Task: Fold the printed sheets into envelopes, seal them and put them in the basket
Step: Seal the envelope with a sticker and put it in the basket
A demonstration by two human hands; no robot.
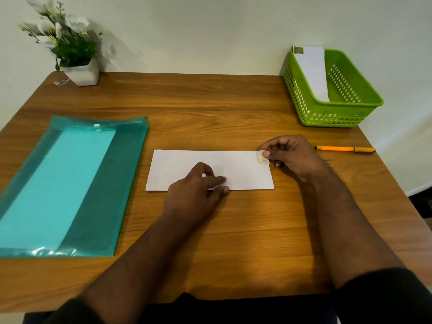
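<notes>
A white folded envelope point(245, 174) lies flat in the middle of the wooden table point(210, 108). My left hand point(198, 185) rests on its near edge, forefinger stretched across the paper and pressing it down. My right hand point(289, 157) is at the envelope's far right corner and pinches a small pale sticker point(263, 157) between thumb and forefinger, right over that corner. The green plastic basket point(336, 113) stands at the back right with one white stamped envelope point(312, 71) leaning inside it.
A teal plastic folder point(70, 185) with sheets inside lies at the left. An orange pen point(343, 149) lies right of my right hand. A white pot of artificial flowers point(77, 54) stands at the back left corner against the wall.
</notes>
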